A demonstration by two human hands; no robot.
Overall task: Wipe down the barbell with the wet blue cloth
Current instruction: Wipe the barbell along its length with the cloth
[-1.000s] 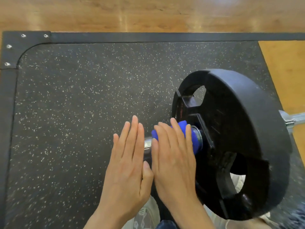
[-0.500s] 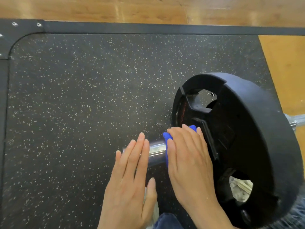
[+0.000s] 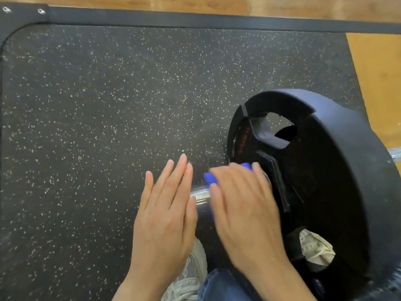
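Fingers [image 3: 234, 183] of the right hand [image 3: 245, 211] lie nearly straight and pressed together over the blue cloth [image 3: 210, 178], which wraps the chrome sleeve of the barbell [image 3: 200, 195] just beside the black weight plate [image 3: 325, 192]. Only two small folds of the soft cloth peek out, one by the fingertips and one past the index finger. The hand is motion-blurred, so whether the thumb hooks under the sleeve is hard to tell. The left hand [image 3: 167, 216] rests flat on the bare end of the sleeve, fingers straight and held narrow, holding nothing.

The sleeve is smooth, shiny and cylindrical. The plate is matte, thick-rimmed and round, with cut-out grip holes and raised spokes. It stands on a dark rubber mat [image 3: 97, 116] flecked with pale specks, edged by a smooth black border; glossy wooden floor [image 3: 379, 83] shows beyond. A light mesh shoe [image 3: 191, 276] and a denim trouser leg [image 3: 221, 285] sit below the hands.

Compared with half a second ago, the right hand has slid a little away from the plate along the sleeve, and less bare chrome shows between the two hands.
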